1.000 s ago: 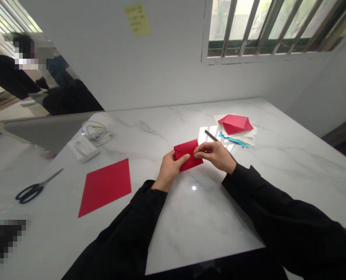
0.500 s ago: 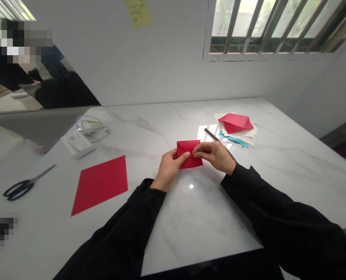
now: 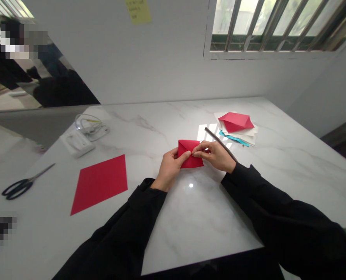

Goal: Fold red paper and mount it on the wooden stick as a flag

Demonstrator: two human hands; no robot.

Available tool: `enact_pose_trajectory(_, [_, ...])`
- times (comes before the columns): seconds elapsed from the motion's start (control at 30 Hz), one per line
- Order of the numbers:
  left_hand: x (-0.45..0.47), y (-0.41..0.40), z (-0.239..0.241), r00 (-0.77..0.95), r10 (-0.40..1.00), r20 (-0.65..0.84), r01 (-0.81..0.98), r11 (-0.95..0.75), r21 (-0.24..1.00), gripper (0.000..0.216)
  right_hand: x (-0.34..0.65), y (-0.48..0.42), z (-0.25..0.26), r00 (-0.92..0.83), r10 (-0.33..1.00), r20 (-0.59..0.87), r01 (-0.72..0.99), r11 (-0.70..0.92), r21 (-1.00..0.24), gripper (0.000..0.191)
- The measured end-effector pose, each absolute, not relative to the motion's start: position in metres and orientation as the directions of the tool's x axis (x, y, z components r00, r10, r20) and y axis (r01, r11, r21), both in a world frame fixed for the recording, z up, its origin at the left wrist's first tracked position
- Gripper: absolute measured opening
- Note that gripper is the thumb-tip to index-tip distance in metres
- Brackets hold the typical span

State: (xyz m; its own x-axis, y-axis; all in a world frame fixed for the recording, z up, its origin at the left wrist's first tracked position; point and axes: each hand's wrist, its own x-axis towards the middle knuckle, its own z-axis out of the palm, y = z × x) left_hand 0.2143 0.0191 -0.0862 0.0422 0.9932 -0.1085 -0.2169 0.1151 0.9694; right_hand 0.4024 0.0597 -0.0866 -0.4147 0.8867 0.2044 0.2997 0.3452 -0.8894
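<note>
A small red paper envelope (image 3: 187,144) with folded diagonal creases is held just above the marble-patterned table. My left hand (image 3: 169,169) grips its left side, the thumb pressed on the front and the fingers behind. At the middle of the envelope, by the tip of the flap, my right hand (image 3: 218,156) is closed in a pinch; its fingertips hide exactly what part they hold. A dark, slim stick like a pen (image 3: 219,144) lies on the table just behind my right hand. To the left rests a flat red sheet of paper (image 3: 101,184).
Scissors with black handles (image 3: 18,188) lie at the far left. A white power strip (image 3: 78,144) and coiled cable (image 3: 93,126) sit at the back left. Another folded red paper (image 3: 235,121) tops a pile of white and blue papers (image 3: 248,135). A person in dark clothes (image 3: 58,83) is beyond.
The envelope and my left hand have shifted very slightly to the right. My right fingertips stay pinched at the middle of the envelope.
</note>
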Motion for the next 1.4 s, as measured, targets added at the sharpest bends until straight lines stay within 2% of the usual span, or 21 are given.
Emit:
enact_pose_trajectory(0.47, [0.213, 0.02, -0.083, 0.085, 0.992, -0.093, -0.217, 0.109, 0.97, 0.028, 0.403, 0.059, -0.085, -0.366, 0.911, 0.189, 0.294, 0.306, -0.906, 0.017])
enact_pose_trajectory(0.8, [0.215, 0.018, -0.08, 0.061, 0.997, -0.044, -0.23, 0.057, 0.971, 0.035, 0.403, 0.061, -0.087, -0.376, 0.913, 0.159, 0.263, 0.27, -0.926, 0.018])
enact_pose_trajectory(1.13, [0.216, 0.015, -0.076, 0.033, 0.999, 0.003, -0.173, 0.002, 0.985, 0.035, 0.401, 0.058, -0.081, -0.391, 0.908, 0.154, 0.235, 0.26, -0.936, 0.023])
enact_pose_trajectory(1.4, [0.217, 0.015, -0.076, -0.001, 0.999, 0.052, -0.114, -0.052, 0.992, 0.035, 0.396, 0.05, -0.082, -0.339, 0.935, 0.103, 0.146, 0.161, -0.976, 0.027])
